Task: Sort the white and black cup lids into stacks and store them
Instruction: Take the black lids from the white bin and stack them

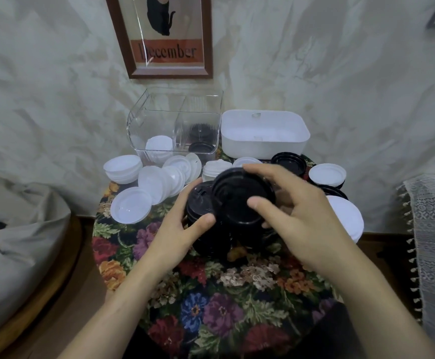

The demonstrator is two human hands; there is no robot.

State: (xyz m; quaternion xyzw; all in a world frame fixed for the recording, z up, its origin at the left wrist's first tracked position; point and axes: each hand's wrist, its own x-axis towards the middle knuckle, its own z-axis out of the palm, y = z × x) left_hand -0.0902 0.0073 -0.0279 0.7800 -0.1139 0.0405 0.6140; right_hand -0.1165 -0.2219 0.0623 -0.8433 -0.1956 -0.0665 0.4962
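Gripping a black lid stack [200, 206], left hand [182, 229], right hand [296, 216] pinching one black lid [239, 200] above

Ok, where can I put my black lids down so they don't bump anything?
The black lids should fit on the bare floral cloth nearest you, between your forearms. The far half is crowded: white lids lie loose beside your left hand, mixed lids beside your right hand, up to the clear organizer and white bin.

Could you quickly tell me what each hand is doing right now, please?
Left hand: grips the stack of black lids.
Right hand: holds a single black lid against that stack.
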